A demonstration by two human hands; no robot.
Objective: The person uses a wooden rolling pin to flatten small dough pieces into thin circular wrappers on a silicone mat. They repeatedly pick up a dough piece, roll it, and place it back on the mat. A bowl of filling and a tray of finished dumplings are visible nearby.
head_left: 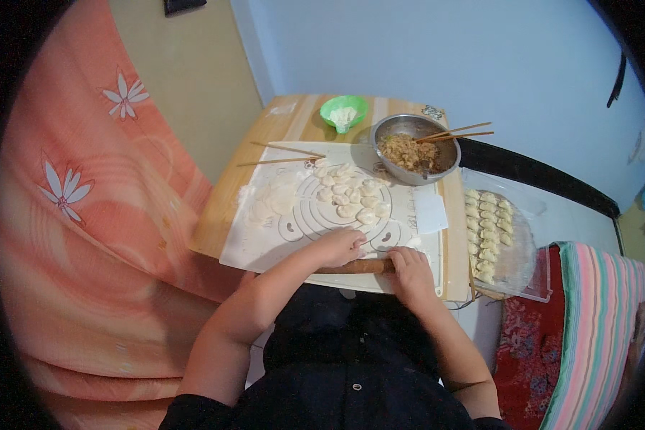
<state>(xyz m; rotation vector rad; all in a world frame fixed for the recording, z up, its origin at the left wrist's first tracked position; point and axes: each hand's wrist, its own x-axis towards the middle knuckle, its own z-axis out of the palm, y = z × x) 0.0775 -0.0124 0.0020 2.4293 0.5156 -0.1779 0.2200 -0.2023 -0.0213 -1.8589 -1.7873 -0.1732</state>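
My right hand [411, 269] is closed over the right end of a brown wooden rolling pin [356, 267], which lies across the near edge of a white, flour-dusted mat [247, 240]. Just beyond the pin, my left hand [341, 248] has its fingers curled together. A bit of pale dough shows by its fingertips, but what they grip is hidden. Several small flattened dough pieces [350, 193] sit in a heap on the mat's printed circles, past both hands. Loose flour [272, 201] covers the mat's left side.
At the table's back stand a green bowl of flour [342, 113] and a steel bowl [437, 172] of filling with chopsticks [455, 134]. Another chopstick pair [283, 159] lies on the mat. Rows of dumplings [489, 233] fill a tray at right. An orange curtain [107, 236] hangs at left.
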